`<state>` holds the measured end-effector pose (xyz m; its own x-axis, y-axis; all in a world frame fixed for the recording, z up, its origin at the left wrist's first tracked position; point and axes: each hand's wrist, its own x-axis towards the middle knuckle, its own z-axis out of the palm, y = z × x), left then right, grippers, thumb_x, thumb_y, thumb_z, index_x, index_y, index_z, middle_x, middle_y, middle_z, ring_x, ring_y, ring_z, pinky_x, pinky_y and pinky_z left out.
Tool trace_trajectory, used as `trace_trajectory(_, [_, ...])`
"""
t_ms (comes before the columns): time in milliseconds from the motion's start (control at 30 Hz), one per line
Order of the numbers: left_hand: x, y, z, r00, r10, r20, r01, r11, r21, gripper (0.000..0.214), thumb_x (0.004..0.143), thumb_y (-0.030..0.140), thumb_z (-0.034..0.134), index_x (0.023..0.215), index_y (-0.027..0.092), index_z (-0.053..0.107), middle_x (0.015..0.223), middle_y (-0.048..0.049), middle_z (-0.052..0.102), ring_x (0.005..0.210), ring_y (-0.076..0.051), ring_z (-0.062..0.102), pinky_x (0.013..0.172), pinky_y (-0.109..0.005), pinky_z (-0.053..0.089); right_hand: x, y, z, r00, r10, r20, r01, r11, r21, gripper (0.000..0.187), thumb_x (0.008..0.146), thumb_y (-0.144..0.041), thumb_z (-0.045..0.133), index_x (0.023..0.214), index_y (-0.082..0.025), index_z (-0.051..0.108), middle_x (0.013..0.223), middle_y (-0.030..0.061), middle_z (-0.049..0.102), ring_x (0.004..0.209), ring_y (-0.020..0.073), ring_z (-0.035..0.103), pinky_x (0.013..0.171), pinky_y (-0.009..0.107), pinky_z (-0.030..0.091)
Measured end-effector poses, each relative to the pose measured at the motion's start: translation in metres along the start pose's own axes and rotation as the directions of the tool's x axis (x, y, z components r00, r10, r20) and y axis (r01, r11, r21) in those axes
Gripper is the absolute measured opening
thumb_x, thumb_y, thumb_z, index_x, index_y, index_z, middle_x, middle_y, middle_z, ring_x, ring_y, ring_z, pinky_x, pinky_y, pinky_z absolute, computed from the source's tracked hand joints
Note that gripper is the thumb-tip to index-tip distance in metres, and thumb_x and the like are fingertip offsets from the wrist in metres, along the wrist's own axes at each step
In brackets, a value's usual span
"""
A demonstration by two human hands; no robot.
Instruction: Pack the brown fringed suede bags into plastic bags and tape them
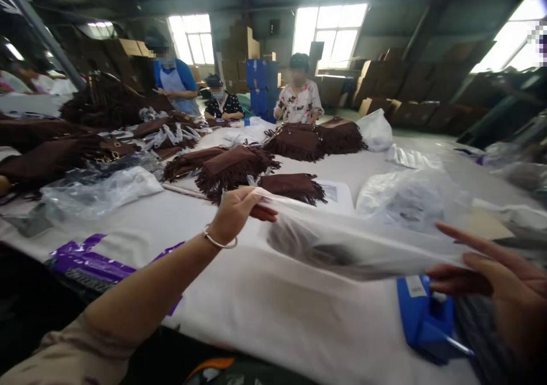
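Note:
My left hand pinches the left end of a clear plastic bag held flat above the white table. A dark item shows blurred inside the bag. My right hand is at the bag's right end, with its index finger stretched out over the plastic and the thumb beneath it. A silver bangle circles my left wrist. Brown fringed bags lie just beyond the plastic bag.
A blue tape dispenser sits under my right hand. Purple tape strips lie at the near left edge. More fringed bags, plastic bags and white sacks cover the table. Three people work at the far end; cardboard boxes stand behind.

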<state>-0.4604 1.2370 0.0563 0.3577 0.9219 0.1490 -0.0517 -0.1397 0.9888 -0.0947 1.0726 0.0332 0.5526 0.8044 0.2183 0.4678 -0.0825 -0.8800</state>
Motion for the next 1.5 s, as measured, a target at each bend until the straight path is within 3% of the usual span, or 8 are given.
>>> trace_trajectory(267, [-0.107, -0.09, -0.025, 0.964, -0.258, 0.061, 0.194, 0.844, 0.499, 0.027, 0.088, 0.032, 0.043, 0.075, 0.014, 0.058, 0.069, -0.0032, 0.068, 0.065, -0.015, 0.067, 0.061, -0.022, 0.052, -0.116, 0.09, 0.041, 0.846, 0.43, 0.315, -0.408, 0.903, -0.136, 0.056, 0.082, -0.044, 0.04, 0.134, -0.023, 0.042, 0.074, 0.0065, 0.07, 0.067, 0.0242, 0.068, 0.066, 0.039, 0.056])
trace_trajectory(467, [-0.177, -0.163, -0.028, 0.985, -0.139, 0.105, -0.031, 0.454, 0.891, 0.036, 0.081, 0.019, 0.048, 0.116, 0.015, 0.053, 0.106, -0.0109, 0.064, 0.099, -0.024, 0.061, 0.088, -0.04, 0.048, -0.196, 0.161, 0.063, 0.944, 0.138, 0.3, 0.081, 0.785, -0.614, 0.06, 0.081, -0.035, 0.045, 0.138, -0.022, 0.035, 0.105, 0.0124, 0.064, 0.091, 0.0307, 0.064, 0.08, 0.047, 0.052])
trace_trajectory(567, [-0.169, -0.171, -0.026, 0.924, 0.005, 0.383, -0.363, 0.334, 0.87, 0.059, 0.081, 0.007, 0.042, 0.138, 0.016, 0.033, 0.143, -0.0136, 0.035, 0.133, -0.028, 0.03, 0.109, -0.051, 0.023, -0.197, 0.157, 0.07, 0.887, -0.217, 0.408, 0.435, 0.689, -0.579, 0.061, 0.082, -0.025, 0.046, 0.141, -0.021, 0.03, 0.138, 0.0129, 0.042, 0.125, 0.0329, 0.041, 0.103, 0.054, 0.035])
trace_trajectory(700, [-0.141, -0.186, -0.024, 0.659, -0.044, 0.751, -0.676, 0.403, 0.617, 0.062, 0.082, 0.0, 0.032, 0.139, 0.024, 0.031, 0.143, -0.0046, 0.037, 0.135, -0.017, 0.028, 0.113, -0.042, 0.022, -0.167, 0.166, 0.083, 0.616, -0.362, 0.699, 0.712, 0.635, -0.298, 0.063, 0.081, -0.004, 0.029, 0.14, -0.028, 0.031, 0.143, 0.0009, 0.037, 0.132, 0.0189, 0.031, 0.107, 0.041, 0.036])
trace_trajectory(967, [-0.15, -0.201, -0.007, 0.81, -0.058, 0.584, -0.497, 0.461, 0.735, 0.059, 0.075, 0.0, 0.04, 0.13, 0.02, 0.046, 0.137, -0.0073, 0.046, 0.128, -0.019, 0.041, 0.107, -0.04, 0.036, -0.155, 0.153, 0.084, 0.692, -0.168, 0.702, 0.523, 0.787, -0.327, 0.063, 0.075, -0.003, 0.031, 0.132, -0.025, 0.045, 0.138, 0.0046, 0.044, 0.129, 0.0206, 0.037, 0.106, 0.047, 0.035])
trace_trajectory(1167, [-0.137, -0.184, 0.006, 0.949, -0.063, 0.308, -0.219, 0.572, 0.79, 0.028, 0.093, 0.026, 0.038, 0.105, 0.019, 0.062, 0.098, -0.0068, 0.069, 0.089, -0.019, 0.065, 0.081, -0.033, 0.054, -0.166, 0.043, 0.13, 0.443, -0.212, 0.871, 0.309, 0.948, 0.074, 0.042, 0.093, -0.03, 0.038, 0.135, -0.03, 0.039, 0.141, -0.0011, 0.04, 0.13, 0.0151, 0.035, 0.109, 0.033, 0.031])
trace_trajectory(1233, [-0.133, -0.183, 0.009, 0.961, -0.011, 0.276, -0.218, 0.583, 0.783, 0.028, 0.094, 0.027, 0.037, 0.104, 0.018, 0.062, 0.095, -0.0067, 0.07, 0.087, -0.019, 0.065, 0.078, -0.033, 0.054, -0.16, 0.037, 0.158, 0.455, -0.195, 0.869, 0.325, 0.945, 0.041, 0.043, 0.093, -0.033, 0.038, 0.135, -0.027, 0.04, 0.14, 0.0024, 0.042, 0.128, 0.019, 0.038, 0.108, 0.037, 0.033])
trace_trajectory(1500, [-0.152, -0.206, -0.026, 0.714, 0.224, 0.663, -0.688, 0.401, 0.605, 0.046, 0.088, 0.006, 0.034, 0.131, 0.022, 0.044, 0.125, -0.0051, 0.058, 0.121, -0.016, 0.05, 0.11, -0.041, 0.031, -0.161, 0.112, 0.177, 0.592, -0.039, 0.805, 0.363, 0.905, -0.223, 0.034, 0.091, -0.033, 0.036, 0.115, -0.027, 0.059, 0.108, 0.0046, 0.067, 0.098, 0.0229, 0.062, 0.095, 0.038, 0.045])
